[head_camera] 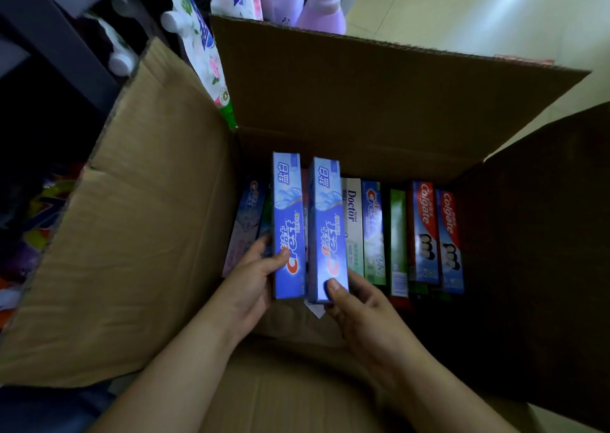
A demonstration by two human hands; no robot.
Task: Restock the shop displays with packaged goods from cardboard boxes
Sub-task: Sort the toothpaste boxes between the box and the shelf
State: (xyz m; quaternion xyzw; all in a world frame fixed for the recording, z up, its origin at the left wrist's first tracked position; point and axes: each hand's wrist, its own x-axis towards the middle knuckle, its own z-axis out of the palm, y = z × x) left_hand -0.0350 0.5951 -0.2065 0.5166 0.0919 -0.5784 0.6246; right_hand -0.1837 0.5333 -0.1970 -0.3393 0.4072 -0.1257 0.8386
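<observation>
An open cardboard box (pixel 138 234) fills the view, with toothpaste cartons standing in a row inside. My left hand (pixel 254 274) grips the near end of one blue Crest carton (pixel 288 214), thumb across its face. My right hand (pixel 356 303) grips a second blue Crest carton (pixel 328 221) right beside it, thumb on its lower end. Both cartons stand raised above the others. To their right stand a white Doctor carton (pixel 352 224), a green Crest carton (pixel 373 231), a green carton (pixel 397 241) and two red Colgate cartons (pixel 435 234).
All the box flaps are folded outward; the far flap (pixel 363 95) stands up. Refill pouches with white caps (pixel 201 46) and purple packs (pixel 313 0) hang or stand beyond the box at the top. Dark shelving (pixel 49 69) is on the left, pale floor (pixel 495 13) at the right.
</observation>
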